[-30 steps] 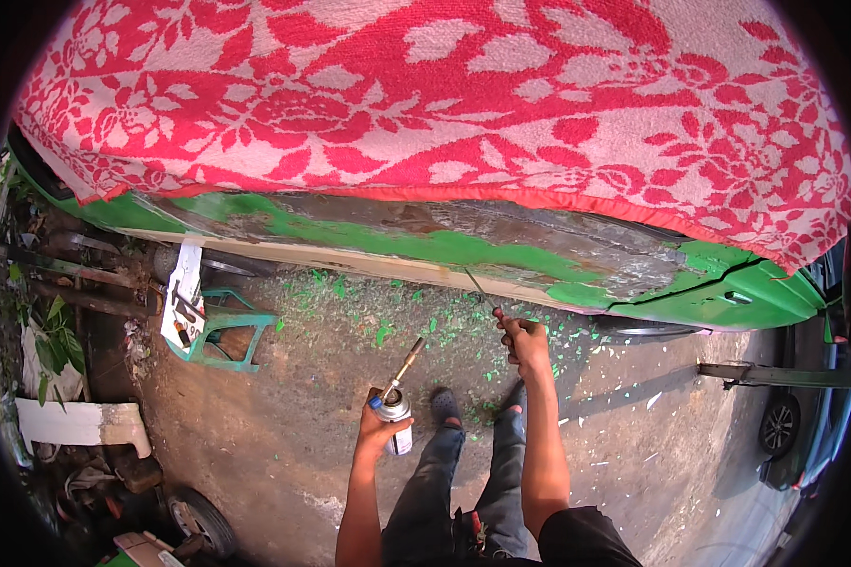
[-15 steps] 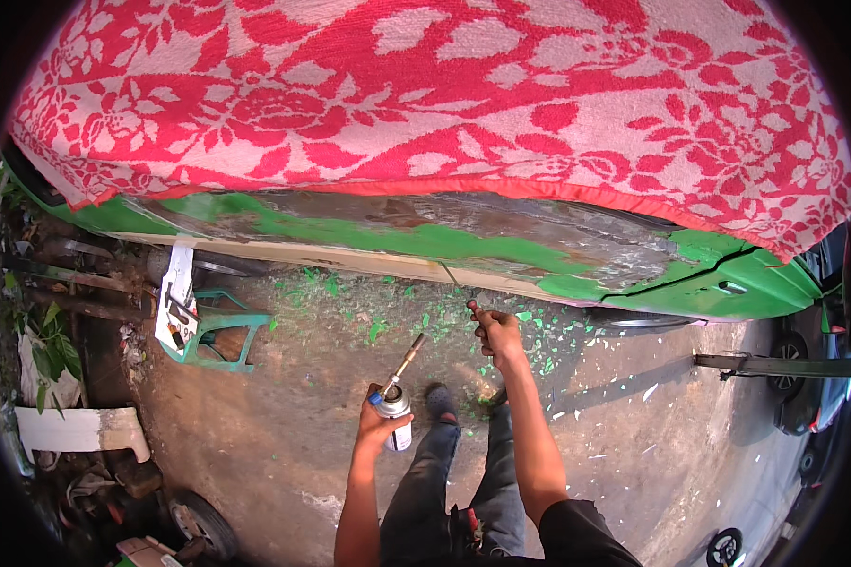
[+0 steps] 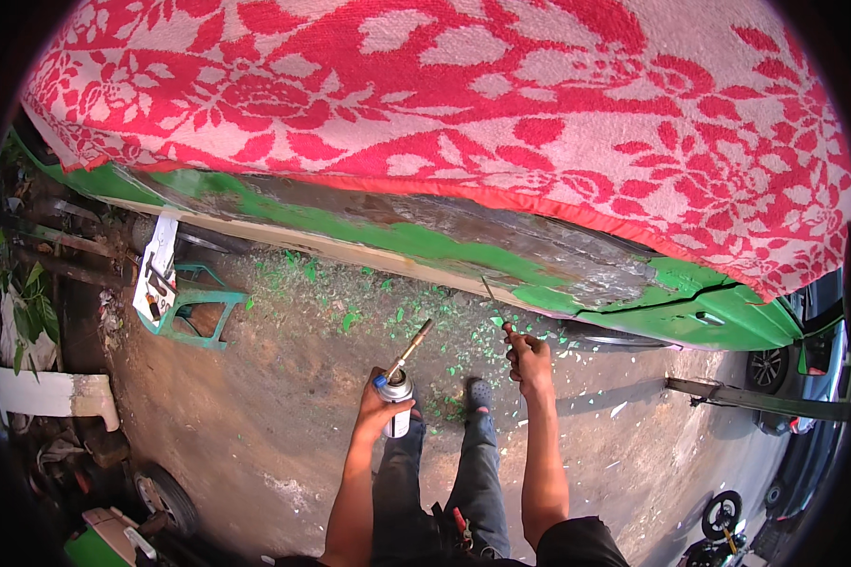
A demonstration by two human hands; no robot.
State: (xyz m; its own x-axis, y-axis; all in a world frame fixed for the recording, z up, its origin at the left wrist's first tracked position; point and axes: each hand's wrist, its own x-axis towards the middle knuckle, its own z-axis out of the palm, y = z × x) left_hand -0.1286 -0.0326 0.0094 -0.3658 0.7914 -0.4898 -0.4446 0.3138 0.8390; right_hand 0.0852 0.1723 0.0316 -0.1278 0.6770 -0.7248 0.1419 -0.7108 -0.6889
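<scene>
My left hand [image 3: 376,408] is wrapped round a gas torch [image 3: 400,388], a white canister with a brass nozzle and a blue knob. The nozzle slants up and to the right; no flame shows. My right hand [image 3: 529,363] is closed round the handle of a thin-shafted tool [image 3: 494,300] that looks like a screwdriver. Its tip points up toward the lower edge of a green car [image 3: 425,244], apparently just short of it. Large patches of the car's side are stripped to grey-brown. A red and pink floral blanket [image 3: 416,104] covers its upper part.
Green paint flakes [image 3: 350,319] litter the ground below the car. At left, a green plastic stool [image 3: 203,302] carries a white board with tools on it. A loose wheel [image 3: 165,499] and a white panel [image 3: 52,392] lie farther left. A post [image 3: 747,395] and a motorcycle [image 3: 721,529] are at right.
My view has shifted to the right along the car, and my feet have shifted. The right hand with the thin tool has moved rightward. Both hands keep their holds.
</scene>
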